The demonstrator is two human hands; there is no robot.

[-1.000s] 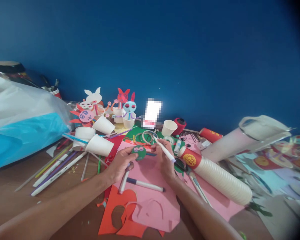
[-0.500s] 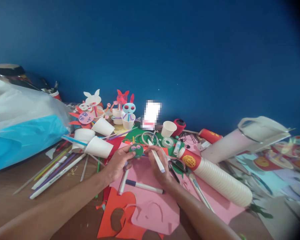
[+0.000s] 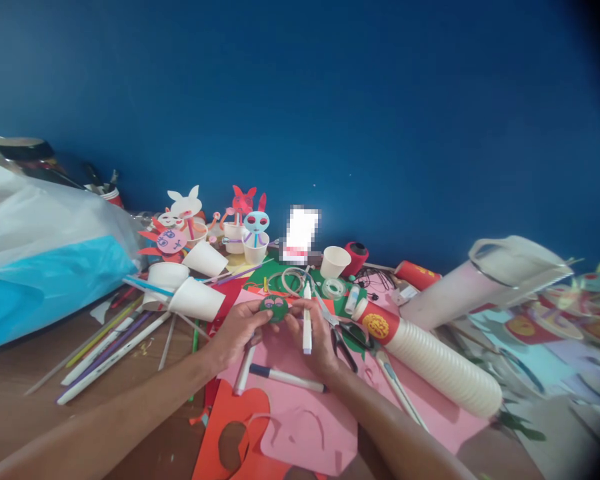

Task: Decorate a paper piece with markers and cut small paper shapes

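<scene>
Green paper disc (image 3: pixel 274 309), pinched at its left edge by your left hand (image 3: pixel 234 333), thumb laid over the front, other fingers mostly hidden behind. Change over the last second: your right hand (image 3: pixel 317 337) has come in from apart to the disc's right edge; its fingertips are touching the edge or just beside it, cannot tell which. White marker (image 3: pixel 307 327) has swung from a slant to nearly upright in view; your right fingers grasp it, its upper end pointing away from you, clear of the disc. Reading: probably no stroke being made at this instant, more a pause to steady or turn the disc while the face is drawn.

Disc, appearance: roundish, dark green, two pink eyes side by side across the upper half, darker marks within them. Lower part partly covered by your left thumb; any mouth line too small to tell. Position: between your two sets of fingertips, over the far part of the pink paper (image 3: pixel 285 400). Below your left fingers, second marker (image 3: pixel 243 372); held or lying, cannot tell. Just right of your right fingers, scissors (image 3: pixel 335 323)
</scene>
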